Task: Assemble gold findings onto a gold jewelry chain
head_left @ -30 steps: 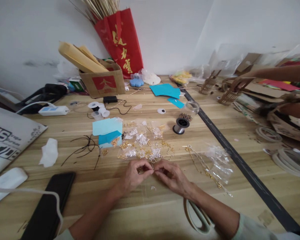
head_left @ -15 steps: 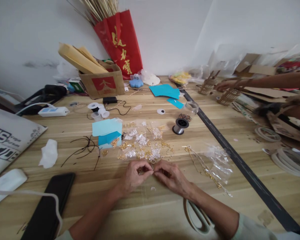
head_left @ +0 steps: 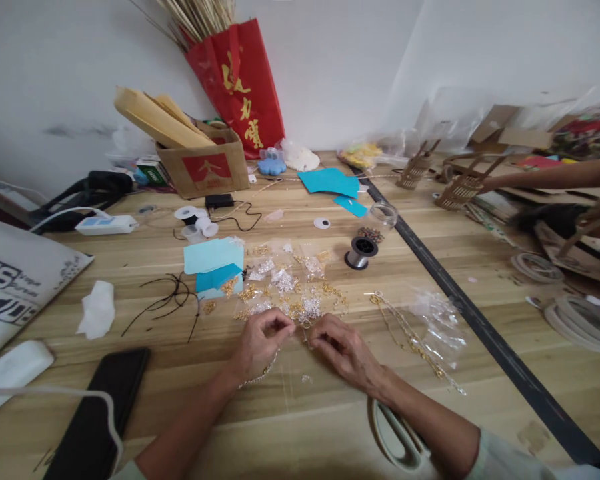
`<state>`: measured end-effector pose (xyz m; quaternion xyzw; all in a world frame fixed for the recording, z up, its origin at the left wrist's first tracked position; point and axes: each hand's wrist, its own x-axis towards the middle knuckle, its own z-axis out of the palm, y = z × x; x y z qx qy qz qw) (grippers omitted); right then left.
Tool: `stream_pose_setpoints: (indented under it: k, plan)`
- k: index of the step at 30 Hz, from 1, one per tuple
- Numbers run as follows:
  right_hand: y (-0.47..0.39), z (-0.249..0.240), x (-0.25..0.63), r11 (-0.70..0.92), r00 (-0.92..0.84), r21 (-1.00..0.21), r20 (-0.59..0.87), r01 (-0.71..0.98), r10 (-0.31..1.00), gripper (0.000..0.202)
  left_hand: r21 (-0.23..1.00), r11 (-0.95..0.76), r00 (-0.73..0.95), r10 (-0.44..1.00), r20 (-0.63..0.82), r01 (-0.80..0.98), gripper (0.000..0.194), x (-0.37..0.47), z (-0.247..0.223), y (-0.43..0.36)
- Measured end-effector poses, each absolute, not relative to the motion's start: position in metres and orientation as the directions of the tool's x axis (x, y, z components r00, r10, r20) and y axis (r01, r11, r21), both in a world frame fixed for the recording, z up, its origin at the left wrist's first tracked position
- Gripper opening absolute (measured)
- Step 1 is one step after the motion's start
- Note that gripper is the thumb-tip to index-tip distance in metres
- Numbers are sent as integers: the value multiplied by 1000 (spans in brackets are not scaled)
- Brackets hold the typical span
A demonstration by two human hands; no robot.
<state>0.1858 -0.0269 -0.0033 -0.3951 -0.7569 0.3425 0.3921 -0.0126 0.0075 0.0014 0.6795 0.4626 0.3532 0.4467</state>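
Observation:
My left hand (head_left: 261, 341) is pinched closed just in front of the small gold and silver beads (head_left: 310, 308). From it a thin chain (head_left: 260, 379) hangs down along the palm onto the wood. My right hand (head_left: 344, 348) is closed a short way to the right, its fingertips at a small ring and short chain piece (head_left: 306, 331). What is between the fingertips is too small to make out. A few tiny clear pieces (head_left: 307, 379) lie below the hands. Light-handled scissors (head_left: 397, 437) rest under my right forearm.
Gold chains (head_left: 405, 323) and plastic bags (head_left: 437, 327) lie right of my hands. A wire spool (head_left: 361, 253) and bead jar (head_left: 380, 220) stand behind. Blue cards (head_left: 213, 257), black cords (head_left: 173, 300) and a phone (head_left: 100, 413) are left. Another person's arm (head_left: 545, 177) reaches in beside woven baskets (head_left: 460, 190).
My hands have come apart; the left moved up and left, and a chain now hangs from it. The other person's hand has drawn back to the right behind the basket.

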Motion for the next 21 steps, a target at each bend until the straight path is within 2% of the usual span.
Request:
stream_pose_setpoints:
  k: [3,7,13,21]
  plan:
    - [-26,-2,186,450,-359,-834,333,320,872,14,938,-133,196,978,72,319,13,-16,1,12]
    - [-26,-4,187,442,-338,-834,333,331,880,13,921,-167,104,985,139,353,13,-20,-1,18]
    - [-25,-8,187,429,-314,-833,327,350,891,11,878,-211,107,977,182,430,13,-24,-6,22]
    - [-24,-9,189,419,-324,-842,314,339,892,12,874,-215,92,977,194,435,14,-26,-12,26]
